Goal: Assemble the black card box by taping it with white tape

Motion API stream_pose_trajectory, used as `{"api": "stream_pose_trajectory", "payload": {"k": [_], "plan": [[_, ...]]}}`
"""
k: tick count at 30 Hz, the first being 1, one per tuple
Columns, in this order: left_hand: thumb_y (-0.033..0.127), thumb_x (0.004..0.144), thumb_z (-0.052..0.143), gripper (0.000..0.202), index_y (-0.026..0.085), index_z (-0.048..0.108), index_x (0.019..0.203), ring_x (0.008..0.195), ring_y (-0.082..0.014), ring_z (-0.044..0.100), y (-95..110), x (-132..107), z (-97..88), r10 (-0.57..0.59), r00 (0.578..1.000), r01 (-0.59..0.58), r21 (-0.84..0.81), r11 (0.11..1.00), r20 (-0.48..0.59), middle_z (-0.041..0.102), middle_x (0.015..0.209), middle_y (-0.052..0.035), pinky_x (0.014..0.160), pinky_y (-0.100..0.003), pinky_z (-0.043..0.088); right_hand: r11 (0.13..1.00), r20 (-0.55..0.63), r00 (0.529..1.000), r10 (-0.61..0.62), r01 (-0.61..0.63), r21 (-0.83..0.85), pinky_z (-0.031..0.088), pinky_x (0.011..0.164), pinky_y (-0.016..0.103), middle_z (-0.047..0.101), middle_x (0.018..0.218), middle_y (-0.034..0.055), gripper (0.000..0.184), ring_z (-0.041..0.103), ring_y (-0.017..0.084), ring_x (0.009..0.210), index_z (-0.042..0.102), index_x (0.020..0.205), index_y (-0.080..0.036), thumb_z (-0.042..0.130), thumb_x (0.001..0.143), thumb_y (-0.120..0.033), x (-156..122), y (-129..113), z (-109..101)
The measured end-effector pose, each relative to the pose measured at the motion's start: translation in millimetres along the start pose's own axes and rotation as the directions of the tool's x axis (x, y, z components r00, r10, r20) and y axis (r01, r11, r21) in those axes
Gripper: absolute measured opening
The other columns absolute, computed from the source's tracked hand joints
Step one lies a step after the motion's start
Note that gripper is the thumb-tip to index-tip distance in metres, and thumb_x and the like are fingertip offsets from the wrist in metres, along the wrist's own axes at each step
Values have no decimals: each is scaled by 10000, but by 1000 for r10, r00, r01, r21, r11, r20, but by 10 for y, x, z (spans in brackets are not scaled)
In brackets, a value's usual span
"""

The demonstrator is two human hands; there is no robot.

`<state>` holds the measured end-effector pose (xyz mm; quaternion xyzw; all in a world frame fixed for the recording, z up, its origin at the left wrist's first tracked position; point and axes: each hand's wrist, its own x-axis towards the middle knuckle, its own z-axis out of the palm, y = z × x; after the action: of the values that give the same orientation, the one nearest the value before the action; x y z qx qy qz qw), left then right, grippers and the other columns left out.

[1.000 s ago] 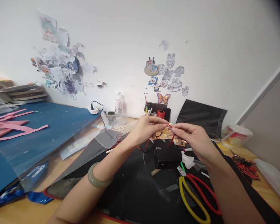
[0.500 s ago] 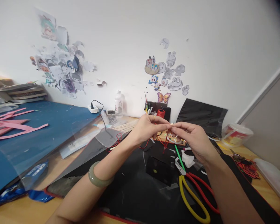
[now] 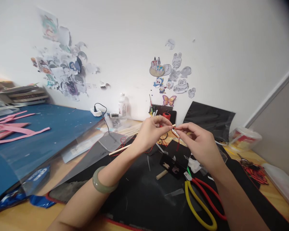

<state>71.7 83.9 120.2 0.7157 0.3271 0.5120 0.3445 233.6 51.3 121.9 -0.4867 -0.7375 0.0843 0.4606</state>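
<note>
My left hand (image 3: 156, 130) is closed in a pinch, the pale tip of a thin wooden stick (image 3: 173, 125) showing at its fingertips. Just beside it, my right hand (image 3: 197, 136) pinches a red cord (image 3: 178, 144), part of which hangs down. A small white piece (image 3: 175, 132) also shows between the hands. Under them is a tilted black box (image 3: 173, 166) with shaped cut-outs in its side; whether the cord joins it I cannot tell. A short wooden stick piece (image 3: 162, 174) pokes out below the box.
Scissors (image 3: 199, 202) with yellow and red handles lie on the black mat (image 3: 139, 195) near my right forearm. Crumpled white tissue (image 3: 194, 165) is close to my right wrist. Wooden sticks (image 3: 128, 130) lie behind my left hand. A clear tub (image 3: 245, 138) stands at the right.
The black box has tilted, so its cut-out side now shows, and the stick piece below it has come into view. My hands have drawn slightly apart, revealing the stick tip.
</note>
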Motion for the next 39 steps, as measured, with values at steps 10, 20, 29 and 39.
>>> {"api": "stream_pose_trajectory", "payload": {"k": [10,20,29,39], "plan": [[291,755,581,144,184,676,775,610,-118,541,25,-60,22,90,995,-72,325,943,-40,678,726,-13,521,-208,349,822,49,907,-419,401,-404,436,765,317,622,855,58,139,561,192,847,591,898,-193,455,871,-190,-15,-8,-54],[281,710,652,156,141,696,760,603,-89,539,57,12,-123,16,967,-4,-48,999,254,671,710,-26,546,-193,392,948,116,991,63,-96,304,418,566,247,585,720,-2,130,529,128,627,613,786,-213,600,776,-342,33,66,-49],[284,713,649,205,162,667,877,408,-19,320,45,22,-104,-54,966,114,-228,967,252,514,577,46,385,-184,204,734,273,942,195,-324,596,450,610,236,585,701,-20,223,565,117,653,565,777,-207,697,673,-353,52,108,71],[281,681,670,234,126,711,852,404,-33,313,120,32,-130,-136,987,149,-152,977,89,543,509,32,411,-207,236,993,-112,993,-47,59,103,432,592,267,582,767,13,75,537,131,654,623,786,-201,616,764,-273,-20,-52,110]]}}
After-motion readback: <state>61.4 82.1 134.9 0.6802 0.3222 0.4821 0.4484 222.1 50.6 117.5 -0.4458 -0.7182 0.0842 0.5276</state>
